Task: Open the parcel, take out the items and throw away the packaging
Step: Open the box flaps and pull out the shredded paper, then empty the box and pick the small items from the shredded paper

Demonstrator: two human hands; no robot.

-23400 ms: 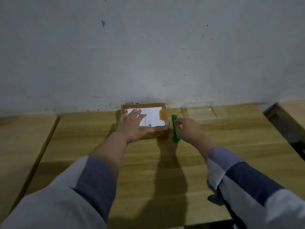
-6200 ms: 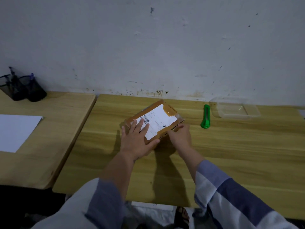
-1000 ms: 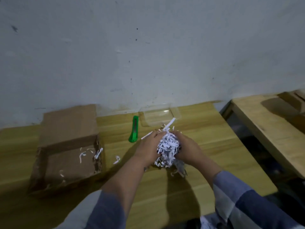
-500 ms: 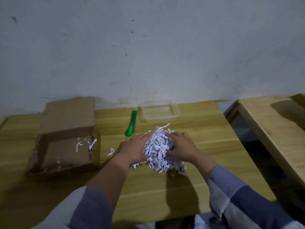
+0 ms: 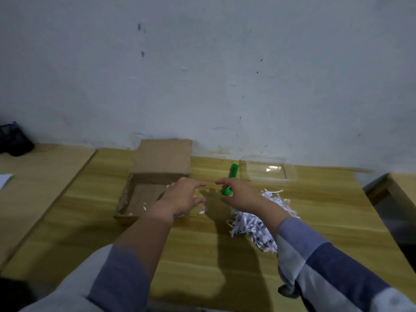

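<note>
The cardboard parcel box [image 5: 144, 194] lies open on the wooden table [image 5: 202, 255], its lid flap up against the wall, a few paper shreds inside. A heap of white shredded paper [image 5: 258, 219] rests on the table to the right of the box, partly under my right forearm. My left hand [image 5: 182, 197] hovers over the box's right edge, fingers spread and holding nothing. My right hand [image 5: 238, 194] hovers just left of the heap, fingers apart and holding nothing. A green utility knife [image 5: 230, 180] lies behind my right hand, partly hidden by it.
A clear plastic container [image 5: 267, 171] stands near the wall at the back right. A second table [image 5: 33, 183] adjoins on the left, with a dark pen holder [image 5: 13, 140] and a white sheet [image 5: 4, 179]. Another wooden surface [image 5: 403, 183] lies past a gap at right.
Both hands let go of the shredded paper, now lying on the table, and moved left toward the box. The view has shifted left.
</note>
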